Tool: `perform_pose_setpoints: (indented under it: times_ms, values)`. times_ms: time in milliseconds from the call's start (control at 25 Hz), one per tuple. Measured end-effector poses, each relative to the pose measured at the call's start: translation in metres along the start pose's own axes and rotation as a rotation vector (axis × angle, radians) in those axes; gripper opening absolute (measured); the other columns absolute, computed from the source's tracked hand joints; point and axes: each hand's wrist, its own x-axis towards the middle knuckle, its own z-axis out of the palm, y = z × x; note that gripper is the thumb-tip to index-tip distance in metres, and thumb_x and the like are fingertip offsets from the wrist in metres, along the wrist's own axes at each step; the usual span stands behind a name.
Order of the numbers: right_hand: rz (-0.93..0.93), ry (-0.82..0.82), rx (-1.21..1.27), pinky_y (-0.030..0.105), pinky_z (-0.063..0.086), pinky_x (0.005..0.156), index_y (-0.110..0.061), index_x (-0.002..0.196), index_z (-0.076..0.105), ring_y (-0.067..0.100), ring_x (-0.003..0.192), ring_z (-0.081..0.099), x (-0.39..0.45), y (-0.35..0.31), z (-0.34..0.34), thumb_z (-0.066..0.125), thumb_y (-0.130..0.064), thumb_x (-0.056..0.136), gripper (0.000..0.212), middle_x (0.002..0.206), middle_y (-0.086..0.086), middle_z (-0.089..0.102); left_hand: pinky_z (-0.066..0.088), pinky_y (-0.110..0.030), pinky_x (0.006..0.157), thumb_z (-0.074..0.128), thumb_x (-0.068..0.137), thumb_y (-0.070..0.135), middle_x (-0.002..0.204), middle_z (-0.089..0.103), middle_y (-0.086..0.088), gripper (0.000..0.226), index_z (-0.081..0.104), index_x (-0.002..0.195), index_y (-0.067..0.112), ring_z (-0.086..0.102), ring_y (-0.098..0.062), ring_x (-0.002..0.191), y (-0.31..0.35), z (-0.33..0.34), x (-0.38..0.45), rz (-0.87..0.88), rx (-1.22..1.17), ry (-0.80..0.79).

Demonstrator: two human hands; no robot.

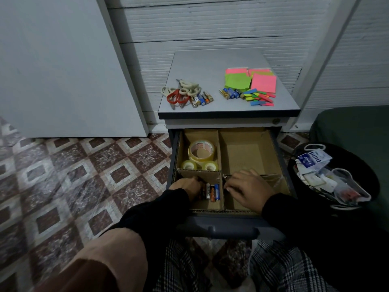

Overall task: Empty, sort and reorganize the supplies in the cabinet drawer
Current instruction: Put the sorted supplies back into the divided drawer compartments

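Note:
The open drawer [231,227] holds a cardboard divider [221,165] with several compartments. The back left compartment holds three clear tape rolls [201,151]. In the front left compartment lie several batteries [212,191]; my left hand [186,186] reaches in beside them, its fingertips hidden among them. My right hand [246,186] rests with curled fingers on the divider wall at the front right compartment. On the cabinet top [202,62] lie scissors [182,93], two groups of batteries [201,99], sticky notes [250,80] and coloured page flags [260,97].
A black bin [357,165] full of paper and plastic waste stands right of the drawer. The back right compartment [246,152] shows bare cardboard. Patterned tile floor [84,171] lies to the left, with a white panel [63,66] leaning on the wall.

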Motion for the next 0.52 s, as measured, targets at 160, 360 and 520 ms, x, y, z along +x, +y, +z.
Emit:
perform_pose_setpoints:
  times_ms: [160, 360, 520]
  values:
    - [0.008, -0.014, -0.001, 0.023, 0.041, 0.065, -0.026, 0.074, 0.068, 0.012, 0.065, 0.061, -0.001, -0.003, -0.004, 0.041, -0.034, 0.080, 0.029, 0.070, -0.011, 0.061, 0.040, -0.037, 0.101, 0.032, 0.100, 0.023, 0.135, 0.051, -0.012, 0.038, 0.043, 0.135, 0.014, 0.050, -0.029, 0.123, -0.001, -0.001, -0.001, 0.009, 0.023, 0.002]
    - [0.021, -0.053, -0.042, 0.024, 0.038, 0.064, -0.026, 0.076, 0.067, 0.012, 0.066, 0.060, 0.005, -0.002, -0.015, 0.039, -0.035, 0.082, 0.030, 0.070, -0.010, 0.060, 0.036, -0.036, 0.107, 0.037, 0.100, 0.021, 0.140, 0.046, -0.010, 0.040, 0.044, 0.138, 0.016, 0.046, -0.027, 0.128, -0.002, -0.009, -0.010, 0.069, 0.027, 0.018]
    - [0.066, -0.132, -0.062, 0.029, 0.034, 0.083, -0.020, 0.099, 0.068, 0.017, 0.094, 0.057, 0.020, 0.003, -0.032, 0.039, -0.034, 0.092, 0.034, 0.094, -0.003, 0.064, 0.045, -0.036, 0.099, 0.048, 0.095, 0.020, 0.130, 0.054, -0.010, 0.035, 0.051, 0.130, 0.017, 0.054, -0.027, 0.118, -0.012, -0.028, -0.025, 0.080, 0.005, 0.128]
